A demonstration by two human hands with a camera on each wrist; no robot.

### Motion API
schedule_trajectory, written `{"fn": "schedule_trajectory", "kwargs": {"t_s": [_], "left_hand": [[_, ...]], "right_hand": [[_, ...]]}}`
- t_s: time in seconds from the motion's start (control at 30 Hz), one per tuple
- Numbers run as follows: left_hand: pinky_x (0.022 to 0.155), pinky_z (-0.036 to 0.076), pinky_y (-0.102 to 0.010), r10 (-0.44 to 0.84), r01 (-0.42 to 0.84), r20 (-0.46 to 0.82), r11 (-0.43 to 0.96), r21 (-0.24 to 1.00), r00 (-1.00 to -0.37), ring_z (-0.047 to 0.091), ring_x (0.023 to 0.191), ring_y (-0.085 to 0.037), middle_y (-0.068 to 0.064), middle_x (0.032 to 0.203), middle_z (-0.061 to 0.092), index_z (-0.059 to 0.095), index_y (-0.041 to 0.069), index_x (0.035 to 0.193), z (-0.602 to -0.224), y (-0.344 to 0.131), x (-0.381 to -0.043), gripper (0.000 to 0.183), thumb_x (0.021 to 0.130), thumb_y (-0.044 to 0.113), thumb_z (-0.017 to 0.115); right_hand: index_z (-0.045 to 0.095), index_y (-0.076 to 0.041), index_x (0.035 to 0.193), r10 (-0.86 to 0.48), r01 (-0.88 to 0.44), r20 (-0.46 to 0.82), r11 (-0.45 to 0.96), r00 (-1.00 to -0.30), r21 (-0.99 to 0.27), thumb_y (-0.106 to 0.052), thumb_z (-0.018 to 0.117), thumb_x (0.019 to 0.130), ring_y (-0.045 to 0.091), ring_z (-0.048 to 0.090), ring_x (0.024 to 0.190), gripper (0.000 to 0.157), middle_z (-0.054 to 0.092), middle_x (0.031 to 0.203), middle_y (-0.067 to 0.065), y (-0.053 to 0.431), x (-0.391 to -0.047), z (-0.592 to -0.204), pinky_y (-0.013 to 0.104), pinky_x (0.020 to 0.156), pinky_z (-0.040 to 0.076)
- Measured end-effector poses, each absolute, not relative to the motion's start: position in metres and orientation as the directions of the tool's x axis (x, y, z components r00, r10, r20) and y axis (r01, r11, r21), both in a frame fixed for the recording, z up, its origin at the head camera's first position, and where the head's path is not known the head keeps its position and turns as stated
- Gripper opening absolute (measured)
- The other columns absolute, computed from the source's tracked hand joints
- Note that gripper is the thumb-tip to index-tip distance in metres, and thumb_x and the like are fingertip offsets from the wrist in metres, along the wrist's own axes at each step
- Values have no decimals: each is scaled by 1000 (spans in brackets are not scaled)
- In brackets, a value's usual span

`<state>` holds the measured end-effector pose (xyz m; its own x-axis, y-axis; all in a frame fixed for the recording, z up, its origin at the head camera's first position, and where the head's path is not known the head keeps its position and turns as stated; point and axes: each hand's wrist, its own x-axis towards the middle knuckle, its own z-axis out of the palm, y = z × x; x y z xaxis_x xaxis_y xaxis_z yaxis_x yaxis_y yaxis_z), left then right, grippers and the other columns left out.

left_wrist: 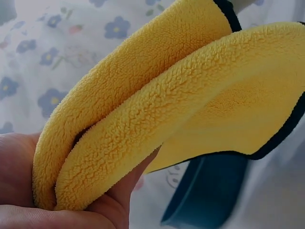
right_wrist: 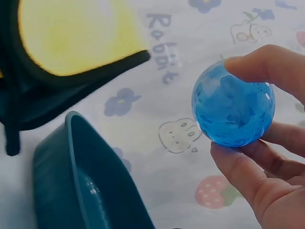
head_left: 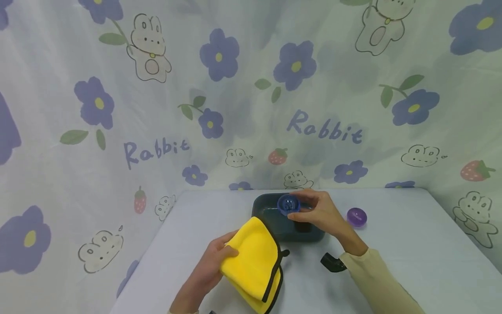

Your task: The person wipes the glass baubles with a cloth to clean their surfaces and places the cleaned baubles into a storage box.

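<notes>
My left hand (head_left: 213,261) grips a folded yellow towel (head_left: 252,257) with black edging, thumb on top. In the left wrist view the towel's fleecy folds (left_wrist: 124,124) come up from between the fingers. My right hand (head_left: 324,212) pinches a see-through blue ball (head_left: 288,204) between thumb and fingertips, above the dark teal tub (head_left: 270,230). The right wrist view shows the ball (right_wrist: 233,107) shiny and round, apart from the tub's wall (right_wrist: 55,176). Part of the tub is hidden behind the towel and right hand.
A shiny purple ball (head_left: 357,216) lies on the white table (head_left: 412,244), to the right of the tub. Close to the right wrist is a black piece (head_left: 333,263). A curtain (head_left: 251,100) with flowers and rabbits hangs behind the table.
</notes>
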<state>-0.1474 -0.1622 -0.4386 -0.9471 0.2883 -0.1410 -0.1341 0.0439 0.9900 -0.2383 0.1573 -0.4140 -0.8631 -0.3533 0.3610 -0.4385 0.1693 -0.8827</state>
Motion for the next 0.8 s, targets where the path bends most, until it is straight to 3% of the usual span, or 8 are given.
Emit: {"fn": "schedule_trajectory", "kwargs": {"t_s": [0.4, 0.6, 0.8], "left_hand": [[89, 57, -29, 201, -221, -228, 54, 974, -953, 64, 101, -17, -16, 138, 60, 33, -4, 158, -471, -185, -143, 73, 91, 12, 57], [94, 57, -29, 171, -244, -255, 82, 966, -952, 63, 108, -16, -23, 150, 52, 33, -6, 157, -482, -191, -143, 75, 89, 12, 59], [93, 57, -29, 183, -254, -264, 79, 964, -947, 64, 106, -15, -21, 149, 54, 33, -6, 158, -492, -195, -144, 75, 89, 11, 59]], "right_hand": [[69, -10, 133, -359, -409, 340, 136, -869, -903, -16, 88, 77, 32, 69, 121, 59, 68, 133, 13, 139, -254, -420, 40, 99, 58], [68, -7, 134, -340, -386, 314, 169, -886, -907, -19, 87, 77, 35, 67, 123, 61, 67, 136, 15, 135, -263, -423, 43, 98, 58], [69, -8, 133, -310, -343, 267, 226, -913, -912, -22, 87, 77, 34, 65, 123, 61, 68, 135, 15, 128, -273, -429, 51, 103, 54]]}}
